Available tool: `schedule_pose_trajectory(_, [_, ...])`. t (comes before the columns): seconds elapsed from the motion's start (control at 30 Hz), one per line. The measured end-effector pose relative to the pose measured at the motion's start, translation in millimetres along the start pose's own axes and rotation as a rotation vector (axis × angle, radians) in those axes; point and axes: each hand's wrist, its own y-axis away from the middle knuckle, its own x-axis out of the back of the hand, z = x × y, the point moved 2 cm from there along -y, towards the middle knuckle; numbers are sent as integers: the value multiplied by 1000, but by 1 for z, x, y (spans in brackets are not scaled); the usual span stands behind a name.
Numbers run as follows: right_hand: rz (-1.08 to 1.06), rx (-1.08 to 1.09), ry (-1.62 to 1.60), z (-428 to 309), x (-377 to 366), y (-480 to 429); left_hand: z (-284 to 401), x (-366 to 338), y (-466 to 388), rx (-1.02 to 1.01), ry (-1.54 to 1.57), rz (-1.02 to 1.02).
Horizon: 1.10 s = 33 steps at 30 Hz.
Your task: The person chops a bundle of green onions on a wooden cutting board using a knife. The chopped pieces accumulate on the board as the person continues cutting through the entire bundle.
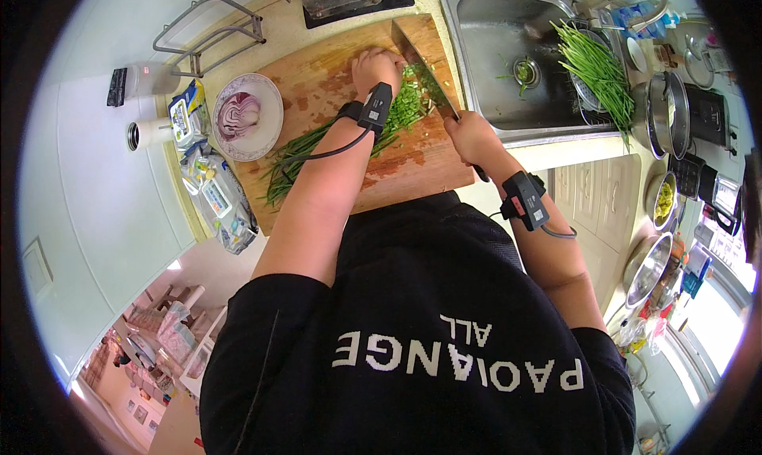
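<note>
My right hand (pixel 472 138) is closed round the handle of a kitchen knife (pixel 424 68) with a wide blade, which rests over the right part of a wooden cutting board (pixel 321 68). Just left of the blade, my left hand (pixel 376 71) presses on the board at the upper end of the greens; what lies beneath its fingers is hidden. Chopped green stalks (pixel 408 106) lie between the blade and my left wrist. Long uncut green stalks (pixel 292 163) run under my left forearm to the lower left of the board. A cut red onion (pixel 239 114) sits on a white patterned plate (pixel 271 94) at the board's left edge.
Right of the board is a steel sink (pixel 488 14) with green scraps at its drain (pixel 526 72). A bunch of long green stalks (pixel 598 77) lies over a rack on its right. Wipe packages (pixel 217 196) and a metal rack (pixel 217 35) stand left. Pots and bowls (pixel 647 267) line the right counter.
</note>
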Motion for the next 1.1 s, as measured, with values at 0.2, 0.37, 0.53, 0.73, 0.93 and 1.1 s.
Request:
schedule_pose_trajectory(0.2, [-81, 130, 172, -8, -11, -19, -3, -3, 0, -50, -11, -13])
schedule_pose_trajectory(0.37, [67, 157, 99, -18, -19, -32, 4, 9, -3, -50, -47, -97])
schedule_pose_trajectory(0.53, [124, 75, -203, -3, -11, -19, 4, 20, -16, -23, 25, -148])
schedule_pose_trajectory(0.73, [126, 41, -274, 11, -5, -20, 11, 23, -27, -116, 53, -59])
schedule_pose_trajectory(0.93, [116, 19, -203, 11, -9, -15, 12, 22, -25, -105, 7, -164])
schedule_pose_trajectory(1.1, [152, 49, -103, 2, -9, -7, 12, 19, -20, -102, 41, -95])
